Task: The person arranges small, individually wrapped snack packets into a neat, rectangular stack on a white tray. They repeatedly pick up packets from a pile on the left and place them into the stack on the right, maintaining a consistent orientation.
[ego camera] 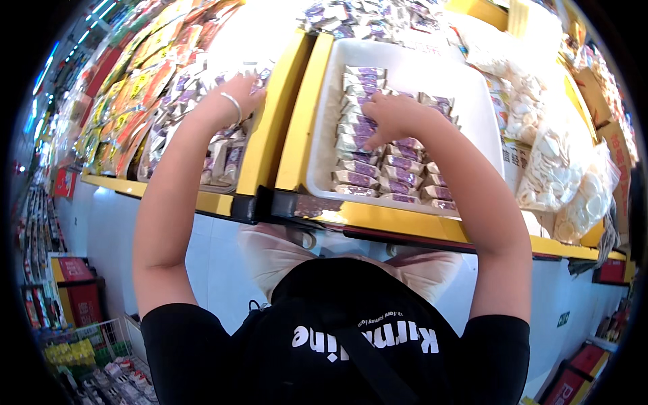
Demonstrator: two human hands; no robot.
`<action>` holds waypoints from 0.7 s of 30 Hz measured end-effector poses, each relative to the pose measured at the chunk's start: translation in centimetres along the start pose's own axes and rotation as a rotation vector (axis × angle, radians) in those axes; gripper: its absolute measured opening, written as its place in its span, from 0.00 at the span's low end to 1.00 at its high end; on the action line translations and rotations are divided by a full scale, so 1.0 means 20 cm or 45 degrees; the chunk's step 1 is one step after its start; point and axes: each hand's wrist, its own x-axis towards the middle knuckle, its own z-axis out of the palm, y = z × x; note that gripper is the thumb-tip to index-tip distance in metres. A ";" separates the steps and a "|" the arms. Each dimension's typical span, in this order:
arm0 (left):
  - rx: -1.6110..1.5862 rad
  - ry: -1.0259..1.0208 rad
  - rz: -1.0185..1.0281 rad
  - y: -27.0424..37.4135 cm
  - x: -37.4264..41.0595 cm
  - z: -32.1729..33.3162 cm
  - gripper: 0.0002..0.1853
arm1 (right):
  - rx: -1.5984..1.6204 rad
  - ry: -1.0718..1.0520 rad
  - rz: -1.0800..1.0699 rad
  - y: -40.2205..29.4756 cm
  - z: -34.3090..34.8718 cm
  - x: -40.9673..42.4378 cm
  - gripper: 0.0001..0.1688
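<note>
My left hand [244, 95], with a bangle [232, 107] at its wrist, reaches into a heap of small purple-and-white wrapped snack packets [190, 93] in the left bin. Its fingertips are washed out by glare, so whether it holds a packet is unclear. My right hand [397, 117] is over a white plastic tray [318, 147]. Thumb and fingers are spread, touching or just above packets in the left row. Similar purple packets [358, 168] lie in close rows along the tray's left and front part. My right hand and forearm hide some of them.
A yellow divider [298, 121] separates bin and tray; a yellow edge [385, 215] runs along the front. Orange and yellow snack bags [131, 96] lie far left. Clear bags of pale round pieces [549, 162] stand right of the tray. More purple packets [372, 20] lie behind it.
</note>
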 end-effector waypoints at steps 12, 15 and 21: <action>0.063 -0.775 -0.086 -0.18 -0.26 -0.08 0.34 | 0.027 -0.028 0.029 0.01 0.00 0.00 0.39; -0.173 -0.568 -0.069 -0.25 -0.30 -0.02 0.27 | 0.034 -0.017 0.025 0.00 -0.01 0.00 0.38; -1.416 -0.159 -0.004 -0.28 -0.26 -0.17 0.20 | 0.064 0.022 0.006 0.01 0.00 -0.01 0.38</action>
